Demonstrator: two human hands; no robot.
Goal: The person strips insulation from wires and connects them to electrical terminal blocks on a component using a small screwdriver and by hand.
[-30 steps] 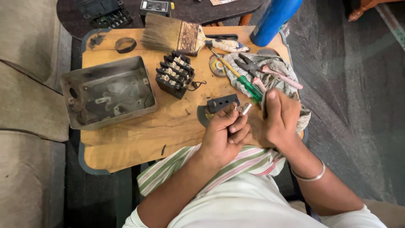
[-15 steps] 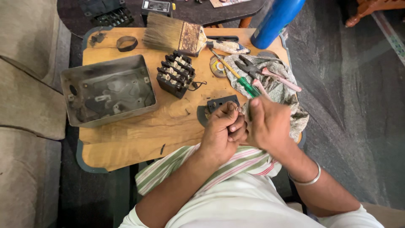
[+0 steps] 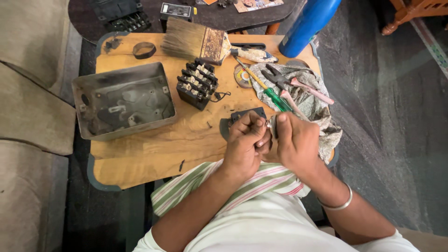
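While both hands meet at the board's near edge, look left first: a dull grey metal box (image 3: 123, 100) lies open and gutted at the left edge of the wooden board (image 3: 140, 154). Beside it stands the ribbed black terminal block (image 3: 197, 84), already out. Left hand (image 3: 243, 144) is curled tight, right hand (image 3: 295, 142) closed too, pinching a small part (image 3: 269, 125) between them, too hidden to name. Green screwdriver (image 3: 275, 99) and pliers (image 3: 287, 81) rest on crumpled cloth (image 3: 310, 100) rightward.
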